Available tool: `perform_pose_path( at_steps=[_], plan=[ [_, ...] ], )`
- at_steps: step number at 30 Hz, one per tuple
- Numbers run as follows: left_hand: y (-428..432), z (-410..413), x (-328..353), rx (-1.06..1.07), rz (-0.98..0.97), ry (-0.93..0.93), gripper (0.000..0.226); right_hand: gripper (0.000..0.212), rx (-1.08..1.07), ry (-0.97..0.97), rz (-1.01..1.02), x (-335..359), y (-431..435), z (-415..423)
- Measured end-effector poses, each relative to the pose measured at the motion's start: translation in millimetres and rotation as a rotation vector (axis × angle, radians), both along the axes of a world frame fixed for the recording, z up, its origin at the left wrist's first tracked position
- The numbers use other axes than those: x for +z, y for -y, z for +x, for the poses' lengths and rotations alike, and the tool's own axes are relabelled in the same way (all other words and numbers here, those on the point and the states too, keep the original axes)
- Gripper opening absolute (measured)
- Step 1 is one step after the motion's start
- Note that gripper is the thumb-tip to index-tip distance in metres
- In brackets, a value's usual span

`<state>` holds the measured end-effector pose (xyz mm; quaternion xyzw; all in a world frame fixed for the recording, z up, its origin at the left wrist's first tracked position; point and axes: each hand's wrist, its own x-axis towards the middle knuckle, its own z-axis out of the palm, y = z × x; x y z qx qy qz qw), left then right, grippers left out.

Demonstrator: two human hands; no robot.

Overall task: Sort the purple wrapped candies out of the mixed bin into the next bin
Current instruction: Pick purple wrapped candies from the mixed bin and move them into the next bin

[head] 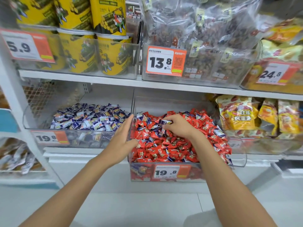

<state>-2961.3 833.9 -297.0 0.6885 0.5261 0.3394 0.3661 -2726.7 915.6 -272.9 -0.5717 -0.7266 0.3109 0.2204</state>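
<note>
Head view, looking down at a shop shelf (114, 81) from in front; I see both bare forearms reaching forward.

My right hand (178, 126) hangs over the middle of the mixed bin (196, 174), a clear plastic bin heaped with red wrapped candies (164, 148) and a few purple ones scattered among them. The curled fingers and thumb pinch one purple wrapped candy (165, 122) just above the heap, toward the bin's back half.

My left hand (122, 136) is flat, fingers straight and close together, pointing away from me. It lies along the mixed bin's left wall, at the gap between the two bins, and the thumb touches the red candies at that edge (whether the palm presses the wall I cannot tell).

Just to the left stands the next bin (91, 138), also clear, holding a low pile of purple candies (88, 118).

An orange and white price tag (170, 172) reading 19.8 sits on the mixed bin's front. Yellow canisters (108, 15) stand on the shelf above.
</note>
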Motion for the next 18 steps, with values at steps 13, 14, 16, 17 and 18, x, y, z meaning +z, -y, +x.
perform_pose_path(
  at_steps=[13,14,16,17,18],
  plan=[
    [4.9,-1.8,6.0,-0.023,-0.016,-0.032,0.103,0.030,-0.008,0.061,0.141,5.2,15.9,-21.5],
    [5.0,-3.6,7.4,-0.040,-0.030,-0.028,0.107,0.032,0.020,0.170,0.132,-0.5,12.7,-24.4],
    [4.3,-8.9,10.1,-0.067,-0.058,-0.024,0.112,0.047,0.109,0.388,0.041,-10.2,7.6,-27.1],
    [3.9,-12.2,11.3,-0.074,-0.071,-0.034,0.113,0.050,0.130,0.425,-0.006,-11.6,5.4,-26.8],
    [3.3,-15.7,11.8,-0.077,-0.079,-0.049,0.112,0.049,0.131,0.415,-0.031,-11.8,2.8,-25.6]
  ],
)
